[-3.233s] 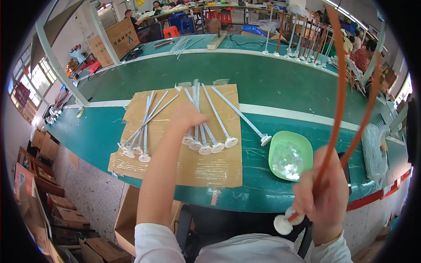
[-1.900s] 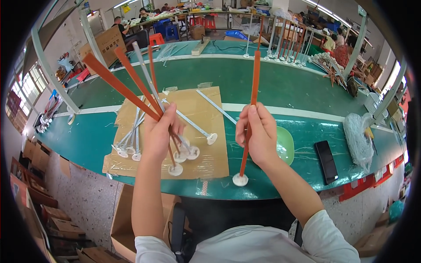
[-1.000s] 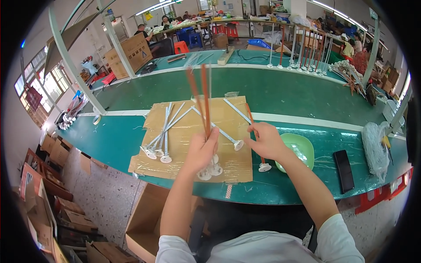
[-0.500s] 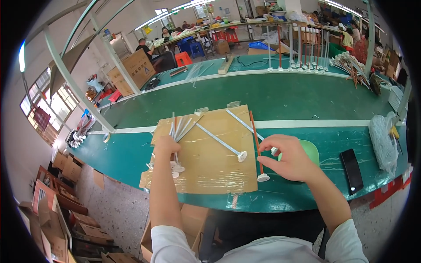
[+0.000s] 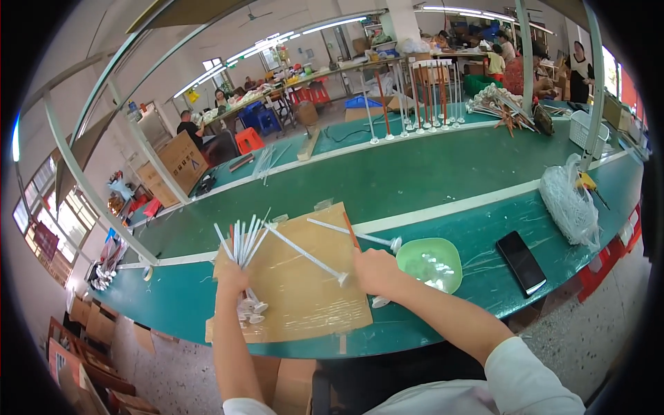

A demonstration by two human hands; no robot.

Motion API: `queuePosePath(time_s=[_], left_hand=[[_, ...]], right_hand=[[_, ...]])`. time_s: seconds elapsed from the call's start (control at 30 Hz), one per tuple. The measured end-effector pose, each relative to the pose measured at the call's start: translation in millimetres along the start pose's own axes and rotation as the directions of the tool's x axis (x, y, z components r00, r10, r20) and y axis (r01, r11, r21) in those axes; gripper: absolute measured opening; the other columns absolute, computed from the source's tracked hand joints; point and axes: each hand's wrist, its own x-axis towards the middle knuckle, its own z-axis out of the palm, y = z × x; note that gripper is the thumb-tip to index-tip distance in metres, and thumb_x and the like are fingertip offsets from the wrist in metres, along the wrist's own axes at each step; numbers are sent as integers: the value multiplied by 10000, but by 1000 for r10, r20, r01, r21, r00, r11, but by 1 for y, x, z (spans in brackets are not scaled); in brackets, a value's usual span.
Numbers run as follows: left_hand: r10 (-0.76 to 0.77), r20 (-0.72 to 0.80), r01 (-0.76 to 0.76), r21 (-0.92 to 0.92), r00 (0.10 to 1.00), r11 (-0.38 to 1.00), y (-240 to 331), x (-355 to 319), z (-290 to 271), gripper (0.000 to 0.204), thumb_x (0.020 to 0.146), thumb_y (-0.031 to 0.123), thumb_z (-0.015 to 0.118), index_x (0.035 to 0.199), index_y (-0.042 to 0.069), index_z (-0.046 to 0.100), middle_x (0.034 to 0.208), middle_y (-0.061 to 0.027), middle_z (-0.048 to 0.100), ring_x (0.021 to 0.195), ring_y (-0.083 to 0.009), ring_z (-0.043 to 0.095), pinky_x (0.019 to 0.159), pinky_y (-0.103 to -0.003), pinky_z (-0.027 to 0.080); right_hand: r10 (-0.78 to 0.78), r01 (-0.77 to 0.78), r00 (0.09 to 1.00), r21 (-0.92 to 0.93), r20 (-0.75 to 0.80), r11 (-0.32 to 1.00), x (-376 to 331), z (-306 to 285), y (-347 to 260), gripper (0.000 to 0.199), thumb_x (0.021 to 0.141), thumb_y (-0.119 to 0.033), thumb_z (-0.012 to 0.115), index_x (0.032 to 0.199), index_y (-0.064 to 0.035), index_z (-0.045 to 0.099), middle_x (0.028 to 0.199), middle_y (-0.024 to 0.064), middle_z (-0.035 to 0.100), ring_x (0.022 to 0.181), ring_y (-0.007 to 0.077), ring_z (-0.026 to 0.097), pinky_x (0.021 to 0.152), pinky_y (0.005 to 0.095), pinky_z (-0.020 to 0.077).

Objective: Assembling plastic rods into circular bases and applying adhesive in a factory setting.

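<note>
My left hand (image 5: 233, 278) is closed round a bundle of thin white rods (image 5: 243, 242) with white round bases, over the left part of a brown cardboard sheet (image 5: 311, 304). An orange-red rod shows among them. At the sheet's right edge my right hand (image 5: 379, 272) grips another orange-red rod (image 5: 351, 229), its upper end showing above the fingers. A white base sticks out below that hand. Between the hands, a single white rod (image 5: 304, 252) lies slanted on the cardboard. Beyond my right hand a second white rod (image 5: 353, 234) reaches past the sheet, its base by a green bowl (image 5: 458, 268).
A black phone (image 5: 520, 263) and a clear plastic bag (image 5: 570, 204) are on the right of the green table. Across the green strip (image 5: 387, 169), several rods (image 5: 434, 104) stand upright beside a heap of rods (image 5: 503, 107). Other people sit in the background.
My right hand, earlier loosely open beside the orange-red rod, has closed on it. The rods in my left hand now stand up more and fan out. The whole view has turned to the right.
</note>
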Motion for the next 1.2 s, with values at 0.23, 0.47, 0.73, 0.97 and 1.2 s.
queuePosePath(time_s=[0.23, 0.47, 0.73, 0.97, 1.2], left_hand=[[17, 103, 17, -317, 995, 948, 10, -20, -14, 715, 783, 260, 740, 1316, -53, 380, 1173, -311, 595, 1101, -465, 585, 915, -493, 479], [-59, 279, 86, -84, 959, 993, 3, -20, 10, 654, 799, 256, 703, 1287, -31, 375, 1122, -323, 612, 1046, -493, 597, 878, -523, 491], [-139, 241, 137, 24, 960, 990, 1, -32, 1, 748, 818, 200, 638, 1423, -41, 270, 1082, -338, 625, 1016, -515, 595, 877, -552, 487], [-77, 143, 95, -128, 987, 987, 10, -35, -22, 782, 812, 237, 682, 1413, -53, 275, 1020, -318, 652, 956, -502, 625, 810, -537, 503], [-144, -142, 19, -646, 979, 763, 7, -64, -86, 359, 893, 68, 635, 1209, 23, 470, 773, -124, 605, 640, -249, 603, 552, -353, 474]], right_hand=[[-25, 35, 998, 189, -56, 981, 7, -29, -13, 394, 794, -181, 672, 1101, 12, 519, 884, 238, 673, 860, 446, 664, 729, 495, 555], [-8, 14, 987, -38, 158, 999, 63, -3, -69, 244, 802, -183, 614, 967, -15, 679, 958, 215, 694, 938, 401, 677, 787, 476, 559], [262, -262, 965, 8, 11, 965, 109, -37, 1, 268, 790, -203, 627, 983, -46, 727, 1002, 200, 706, 943, 368, 695, 818, 456, 572], [279, -276, 960, -115, 6, 954, 118, -39, 24, 309, 805, -303, 646, 956, -47, 731, 914, 198, 712, 950, 362, 691, 812, 443, 565], [-140, 219, 974, 583, -178, 782, 120, -59, -52, 382, 1018, -308, 463, 842, -8, 622, 661, 139, 634, 566, 227, 638, 549, 385, 516]])
